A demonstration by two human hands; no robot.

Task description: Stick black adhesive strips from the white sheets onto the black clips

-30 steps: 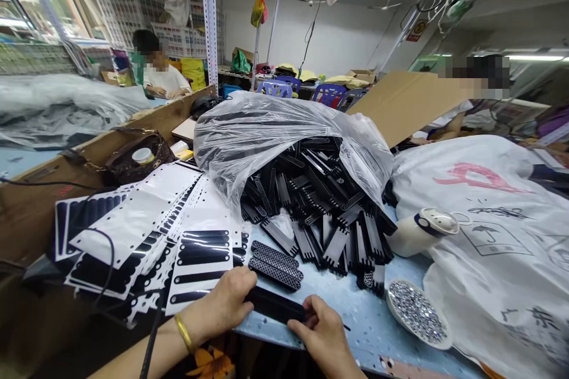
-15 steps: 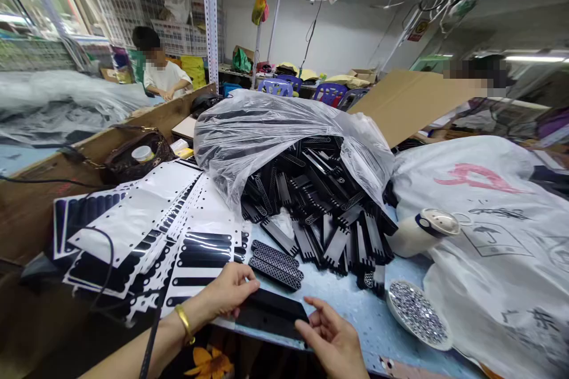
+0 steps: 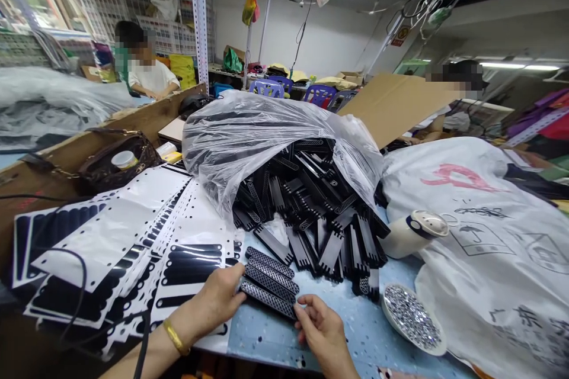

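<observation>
A narrow black bar with a light dotted pattern on its face [image 3: 269,301] is held at its two ends. My left hand [image 3: 222,295], with a gold bangle at the wrist, is closed on its left end. At the right end, my right hand [image 3: 322,331] pinches it between thumb and fingers. Right behind it, two similar patterned bars [image 3: 272,278] lie side by side on the blue table [image 3: 262,337]. Left of them are stacked white sheets [image 3: 128,213] with glossy black strips. Many black bars [image 3: 311,207] spill from a clear plastic bag [image 3: 249,112].
At the right stand a cream flask [image 3: 411,234], a white dish of shiny little pieces [image 3: 415,317] and a big white sack [image 3: 471,189]. A brown handbag [image 3: 115,160] sits on the left. Behind are a cardboard sheet [image 3: 395,103] and two other people.
The bar between my hands has turned from its plain dark side to its patterned side. It has moved up against the two patterned bars. My view has swung slightly right.
</observation>
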